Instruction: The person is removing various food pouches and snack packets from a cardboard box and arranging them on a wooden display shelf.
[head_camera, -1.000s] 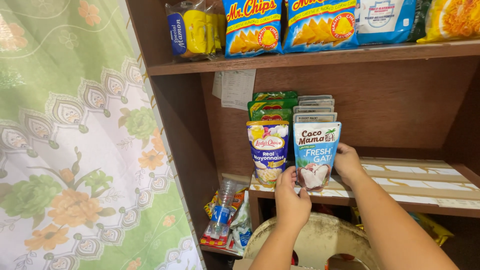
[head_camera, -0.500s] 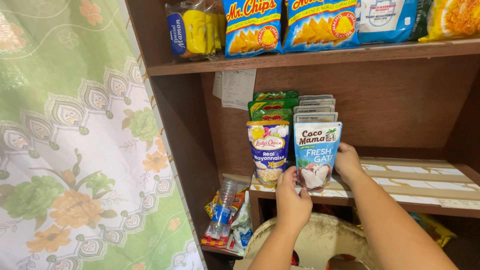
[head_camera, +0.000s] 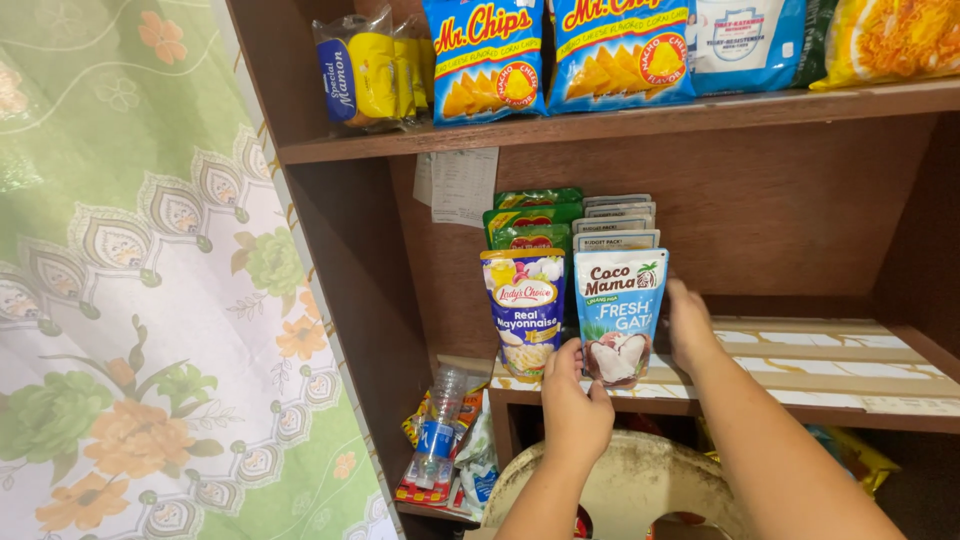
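On the middle wooden shelf (head_camera: 840, 350) stands a blue and white coconut-milk pouch (head_camera: 620, 312), upright at the front of a row of pouches. My left hand (head_camera: 572, 400) touches its lower left edge near the shelf's front. My right hand (head_camera: 690, 325) rests against its right side. Beside it on the left stands a blue and yellow mayonnaise pouch (head_camera: 524, 310), with green pouches (head_camera: 533, 215) lined up behind it. Grey-topped pouches (head_camera: 615, 218) stand behind the coconut pouch.
The upper shelf (head_camera: 620, 125) carries blue snack-chip bags (head_camera: 487, 55), a pack of yellow cakes (head_camera: 370, 70) and other bags. A paper slip (head_camera: 462, 185) hangs on the back panel. A floral curtain (head_camera: 150, 300) hangs left. Stacked plastic cups (head_camera: 440, 420) and packets sit below, above a round pale stool (head_camera: 630, 490).
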